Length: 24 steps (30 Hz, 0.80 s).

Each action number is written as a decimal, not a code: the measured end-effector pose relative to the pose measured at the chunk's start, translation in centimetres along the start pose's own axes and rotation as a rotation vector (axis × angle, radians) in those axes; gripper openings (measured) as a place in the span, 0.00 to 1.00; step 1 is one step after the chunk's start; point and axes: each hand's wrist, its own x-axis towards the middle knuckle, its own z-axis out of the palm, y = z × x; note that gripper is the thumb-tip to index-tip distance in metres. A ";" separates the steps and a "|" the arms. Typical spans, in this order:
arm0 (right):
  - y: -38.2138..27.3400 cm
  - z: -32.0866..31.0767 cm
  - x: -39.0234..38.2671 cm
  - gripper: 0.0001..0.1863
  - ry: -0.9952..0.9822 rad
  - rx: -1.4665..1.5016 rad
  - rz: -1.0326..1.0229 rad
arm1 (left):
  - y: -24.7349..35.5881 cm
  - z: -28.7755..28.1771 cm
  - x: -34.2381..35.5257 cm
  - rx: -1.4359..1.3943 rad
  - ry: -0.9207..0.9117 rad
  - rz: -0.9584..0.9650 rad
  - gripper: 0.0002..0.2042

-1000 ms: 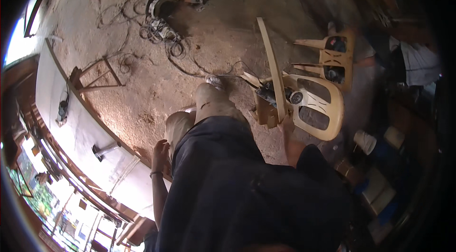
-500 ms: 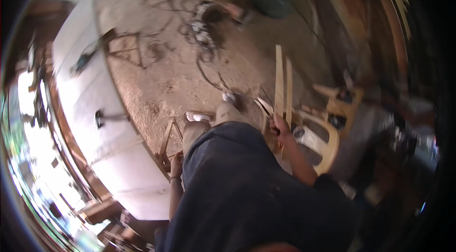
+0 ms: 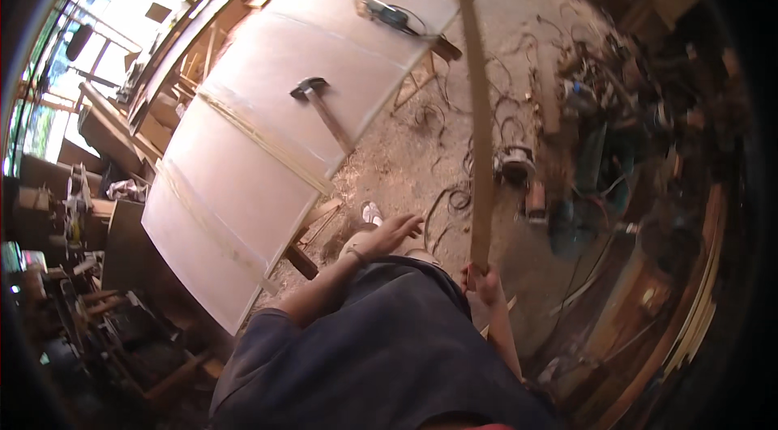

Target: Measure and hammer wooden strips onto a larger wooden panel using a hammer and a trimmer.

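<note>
A long, narrow wooden strip [image 3: 480, 130] rises from my right hand [image 3: 484, 284], whose fingers are wrapped round its lower end. The strip runs up past the top of the view. My left hand [image 3: 387, 237] is held in front of my body, fingers stretched out and holding nothing. To its left lies a broad, pale tabletop [image 3: 235, 187]. A hammer [image 3: 328, 114] with a dark head and wooden handle rests on it, and farther away lies a dark green power tool [image 3: 389, 15].
Cords [image 3: 506, 65] and a dark round machine [image 3: 515, 164] lie on the dusty floor [image 3: 397, 162], among shavings. A thin batten [image 3: 263, 142] crosses the tabletop. Timber and clutter [image 3: 105, 308] crowd the lower left; more long boards [image 3: 689, 308] stand along the right.
The view has swung round, and the yellow chair is out of sight. My left hand has come away from the table edge and opened. The strip in my right hand now stands taller in view.
</note>
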 end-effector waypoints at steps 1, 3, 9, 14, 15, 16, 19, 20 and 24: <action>-2.8 1.8 2.3 0.21 -0.048 -0.047 0.020 | 1.3 -0.2 0.3 -0.021 0.025 0.018 0.22; -8.0 6.3 6.4 0.19 -0.135 -0.099 0.025 | 4.8 -0.9 1.1 -0.393 0.044 0.145 0.23; -16.4 21.0 15.9 0.19 -0.349 0.019 0.183 | 9.4 -9.5 2.5 -0.857 0.440 0.328 0.23; -22.0 26.9 18.8 0.42 -0.682 -0.053 0.072 | 15.7 -18.0 -0.4 -1.007 0.435 0.478 0.29; -22.7 27.3 19.9 0.42 -0.729 -0.053 0.061 | 17.4 -19.2 -0.8 -1.014 0.523 0.488 0.31; -23.3 27.5 21.2 0.42 -0.756 -0.060 0.027 | 19.0 -20.3 -0.9 -1.018 0.607 0.497 0.32; -23.2 27.8 25.8 0.36 -0.686 -0.036 0.102 | 22.8 -23.2 -0.2 -0.980 0.636 0.649 0.32; -22.2 27.5 28.0 0.32 -0.621 -0.114 0.112 | 23.8 -23.9 0.2 -0.945 0.600 0.683 0.33; -15.1 23.6 37.7 0.18 -0.397 -0.520 0.204 | 29.4 -25.1 1.6 -1.048 0.593 0.660 0.29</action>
